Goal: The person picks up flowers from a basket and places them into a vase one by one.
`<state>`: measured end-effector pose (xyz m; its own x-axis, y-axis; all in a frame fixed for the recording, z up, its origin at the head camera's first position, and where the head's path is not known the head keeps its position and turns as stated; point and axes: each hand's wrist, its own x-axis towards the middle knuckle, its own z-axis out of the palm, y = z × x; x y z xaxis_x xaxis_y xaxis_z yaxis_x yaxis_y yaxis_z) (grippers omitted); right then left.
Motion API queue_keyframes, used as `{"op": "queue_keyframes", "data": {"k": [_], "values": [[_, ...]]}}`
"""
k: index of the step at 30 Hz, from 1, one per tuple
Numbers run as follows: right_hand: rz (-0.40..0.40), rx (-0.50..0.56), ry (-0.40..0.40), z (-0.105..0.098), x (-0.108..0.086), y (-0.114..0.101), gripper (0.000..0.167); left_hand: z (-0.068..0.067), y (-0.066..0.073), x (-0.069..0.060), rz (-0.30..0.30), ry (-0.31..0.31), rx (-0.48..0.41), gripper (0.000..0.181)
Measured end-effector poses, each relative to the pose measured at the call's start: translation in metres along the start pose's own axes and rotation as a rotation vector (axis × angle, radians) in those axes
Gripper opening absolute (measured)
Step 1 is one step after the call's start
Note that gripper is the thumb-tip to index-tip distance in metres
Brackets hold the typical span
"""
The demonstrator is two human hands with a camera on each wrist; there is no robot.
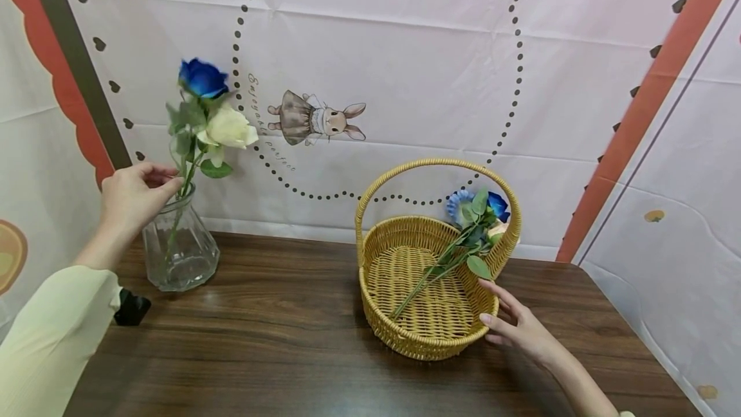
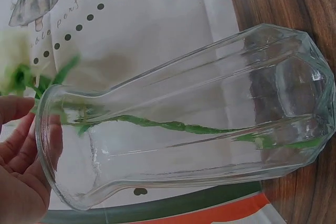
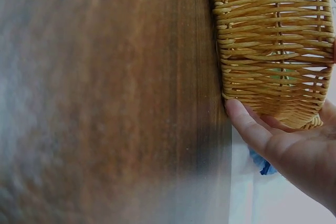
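A blue rose (image 1: 203, 78) and a white rose (image 1: 229, 127) with green leaves stand above a clear glass vase (image 1: 181, 246) on the left. My left hand (image 1: 137, 197) pinches a green stem at the vase's mouth, thumb against fingertips. Inside the glass, stem (image 2: 178, 126) runs down toward the base in the left wrist view. Over on the right, my right hand (image 1: 519, 327) rests its fairly straight fingers against the side of a yellow wicker basket (image 1: 428, 342). Several artificial flowers (image 1: 471, 230), blue and pale, lie across that basket, their heads by the handle.
Both vase and basket stand on a dark wooden table (image 1: 278, 340). A printed cloth backdrop (image 1: 405, 82) hangs directly behind them. The basket's tall arched handle (image 1: 437, 163) rises above its rim. A small black object (image 1: 132, 307) shows beside my left sleeve.
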<state>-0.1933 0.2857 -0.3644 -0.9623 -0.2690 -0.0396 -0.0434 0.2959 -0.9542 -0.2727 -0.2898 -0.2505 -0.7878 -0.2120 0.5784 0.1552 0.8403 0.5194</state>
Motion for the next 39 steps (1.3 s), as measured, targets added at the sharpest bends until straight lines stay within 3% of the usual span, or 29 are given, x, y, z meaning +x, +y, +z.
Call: {"op": "queue_keyframes", "data": {"k": [9, 21, 39], "values": [[-0.024, 0.001, -0.013, -0.001, -0.001, 0.001, 0.061, -0.001, 0.005, -0.003, -0.025, -0.015, -0.011, 0.037], [-0.048, 0.002, -0.025, -0.002, 0.000, 0.001, 0.061, -0.003, 0.015, -0.009, 0.011, -0.015, -0.051, 0.039], [-0.039, 0.011, -0.028, -0.001, -0.001, -0.001, 0.061, 0.017, 0.047, -0.032, 0.047, -0.070, -0.211, 0.033]]}}
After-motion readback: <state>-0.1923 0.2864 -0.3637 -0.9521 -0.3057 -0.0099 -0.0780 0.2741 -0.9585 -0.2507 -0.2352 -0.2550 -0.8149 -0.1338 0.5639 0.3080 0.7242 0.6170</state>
